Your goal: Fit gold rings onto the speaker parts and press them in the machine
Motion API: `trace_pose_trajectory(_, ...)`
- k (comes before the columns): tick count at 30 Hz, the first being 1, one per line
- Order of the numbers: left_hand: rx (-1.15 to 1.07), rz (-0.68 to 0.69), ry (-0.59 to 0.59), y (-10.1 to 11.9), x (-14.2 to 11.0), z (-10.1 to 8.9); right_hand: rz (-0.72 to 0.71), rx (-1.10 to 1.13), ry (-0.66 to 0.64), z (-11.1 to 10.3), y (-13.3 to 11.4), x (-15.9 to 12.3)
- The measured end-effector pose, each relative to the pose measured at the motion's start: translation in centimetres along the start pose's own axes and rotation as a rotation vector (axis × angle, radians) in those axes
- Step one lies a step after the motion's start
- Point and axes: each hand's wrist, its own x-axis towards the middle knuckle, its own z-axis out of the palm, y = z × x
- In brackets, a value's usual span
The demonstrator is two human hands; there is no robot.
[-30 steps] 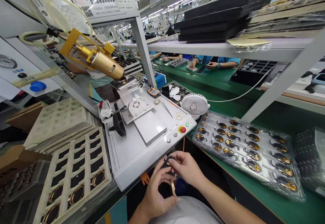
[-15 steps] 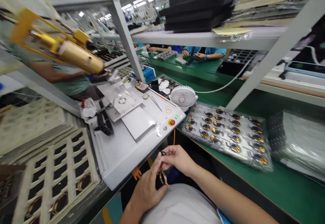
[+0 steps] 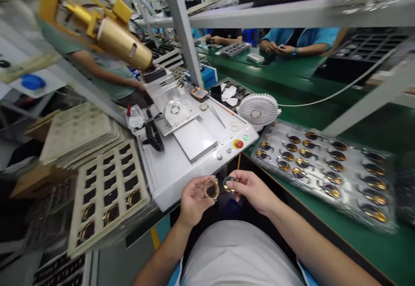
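My left hand (image 3: 194, 199) is closed on a round gold ring-shaped part (image 3: 211, 189), held up in front of my lap. Just to its right, my right hand (image 3: 251, 189) pinches a small dark round part (image 3: 228, 184) with gold on it. The two parts sit close together, below the front edge of the white machine (image 3: 181, 165). A clear tray (image 3: 324, 169) of several dark and gold round parts lies to the right of my right hand. A cream tray (image 3: 106, 191) with a few gold rings in its black pockets lies to the left.
A gold cylinder tool (image 3: 119, 42) in a yellow frame hangs over the machine. A small white fan (image 3: 257, 111) stands behind the clear tray. Stacked cream trays (image 3: 78, 135) sit at the left. Other people work across the green bench (image 3: 292, 74).
Both hands have risen and spread slightly, so the gold ring in my left hand now faces up beside the dark part in my right. The camera has tilted and shifted.
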Motion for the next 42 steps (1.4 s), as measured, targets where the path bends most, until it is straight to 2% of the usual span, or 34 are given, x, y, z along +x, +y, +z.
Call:
trace_pose_trajectory(4,-0.051,0.022,-0.029,-0.4,0.5,1.7,0.058,-0.011,-0.032,0.9,-1.3,-0.6)
trace_pose_trajectory(8,-0.085,0.043,-0.061,-1.1,-0.2,1.9,0.123,0.123,-0.003,2.4,-0.8,-1.1)
trace_pose_trajectory(11,-0.090,0.029,-0.057,-1.7,-0.8,1.5,0.065,0.123,0.053,3.4,-0.3,-1.3)
trace_pose_trajectory(16,-0.049,0.041,-0.021,-2.2,-1.3,1.0,-0.046,-0.022,0.104,4.4,-0.4,-1.1)
trace_pose_trajectory(23,-0.058,0.086,0.000,-2.1,-1.2,0.9,-0.073,-0.088,0.104,5.5,-1.1,-1.0)
trace_pose_trajectory(30,-0.018,0.049,0.050,-2.4,-1.3,0.7,-0.030,-0.068,0.087,5.4,-0.9,-1.0)
trace_pose_trajectory(39,-0.038,0.103,0.029,-2.9,-1.3,0.9,0.015,0.070,0.017,4.6,-0.2,-0.4)
trace_pose_trajectory(42,-0.034,0.118,0.044,-3.1,-1.4,0.8,0.083,0.020,0.016,3.7,0.1,-0.3)
